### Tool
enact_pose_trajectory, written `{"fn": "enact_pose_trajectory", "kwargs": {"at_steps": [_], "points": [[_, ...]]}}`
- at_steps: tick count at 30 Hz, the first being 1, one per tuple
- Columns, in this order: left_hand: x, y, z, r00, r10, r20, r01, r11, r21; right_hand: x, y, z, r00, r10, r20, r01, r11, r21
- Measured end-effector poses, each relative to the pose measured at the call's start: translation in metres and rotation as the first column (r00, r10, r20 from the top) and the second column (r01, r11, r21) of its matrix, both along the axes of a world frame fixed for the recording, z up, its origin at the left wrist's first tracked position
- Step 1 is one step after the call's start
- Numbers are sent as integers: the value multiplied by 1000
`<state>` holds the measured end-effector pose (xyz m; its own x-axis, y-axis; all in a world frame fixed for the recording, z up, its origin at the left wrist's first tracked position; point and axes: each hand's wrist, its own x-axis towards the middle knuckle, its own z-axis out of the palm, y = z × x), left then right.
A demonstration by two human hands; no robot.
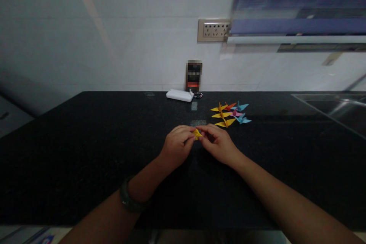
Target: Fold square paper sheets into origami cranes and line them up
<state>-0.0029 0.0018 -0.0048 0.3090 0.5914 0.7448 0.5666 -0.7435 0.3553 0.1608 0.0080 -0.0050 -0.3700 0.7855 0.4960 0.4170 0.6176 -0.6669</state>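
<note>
A small piece of folded yellow paper (197, 134) is pinched between both hands over the middle of the black counter (71, 141). My left hand (177, 145) grips its left side with curled fingers. My right hand (219, 142) grips its right side with thumb and fingertips. Most of the paper is hidden by the fingers. Just beyond my right hand lies a cluster of finished paper cranes (230, 114) in yellow, orange, pink and blue.
A white flat box (180, 95) and a small dark upright object (193, 76) stand at the counter's back by the wall. A wall socket (214, 30) sits above. A metal sink (334, 108) is at the right. A dark band circles my left wrist (130, 198).
</note>
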Motion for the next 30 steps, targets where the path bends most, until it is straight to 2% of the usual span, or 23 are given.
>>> {"fn": "enact_pose_trajectory", "kwargs": {"at_steps": [6,13,17,22,27,30], "points": [[-1,0,1,999,30,20,-28,995,-99,-2,-1,-3,1000,8,-4,-8,999,-38],[-1,0,1,998,30,46,-25,994,-103,-5,2,-12,989,-43,-144,9,972,-233],[-1,0,1,999,31,43,-25,993,-119,-5,5,-17,979,-46,-199,-12,959,-282],[0,-2,3,999,27,36,-19,982,-189,-4,5,-17,981,-79,-175,34,968,-247],[1,-3,3,995,19,101,10,961,-276,-2,1,-5,993,-97,-69,89,991,-104],[3,-2,0,971,33,235,67,913,-403,-3,0,-4,992,-80,-100,62,983,-173]]}}
